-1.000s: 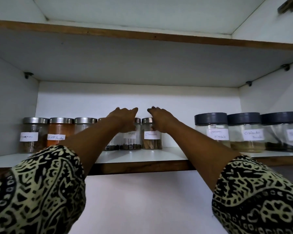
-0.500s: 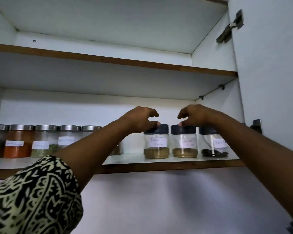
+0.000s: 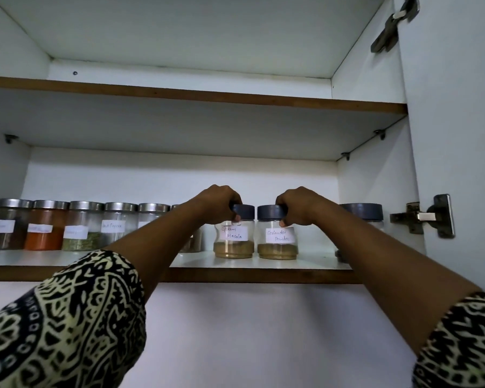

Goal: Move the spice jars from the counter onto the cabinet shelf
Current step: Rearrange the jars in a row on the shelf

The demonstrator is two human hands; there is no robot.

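Note:
Two dark-lidded glass jars stand side by side on the lower cabinet shelf [image 3: 263, 265]. The garam masala jar [image 3: 234, 242] is under my left hand [image 3: 217, 204], whose fingers close around its lid. My right hand [image 3: 298, 205] grips the lid of the coriander powder jar [image 3: 277, 243] in the same way. Both jars rest upright on the shelf and hold brown powder. A third dark-lidded jar [image 3: 361, 212] stands to the right, mostly hidden behind my right forearm.
A row of steel-lidded spice jars [image 3: 65, 225] lines the left of the shelf. The upper shelf [image 3: 196, 96] is bare. The open cabinet door [image 3: 457, 135] with its hinges [image 3: 429, 217] stands at the right. A white wall lies below.
My hands left the steel-lidded jars in the middle and moved right to the dark-lidded jars. They have closed on the two lids. The view shifted right and up.

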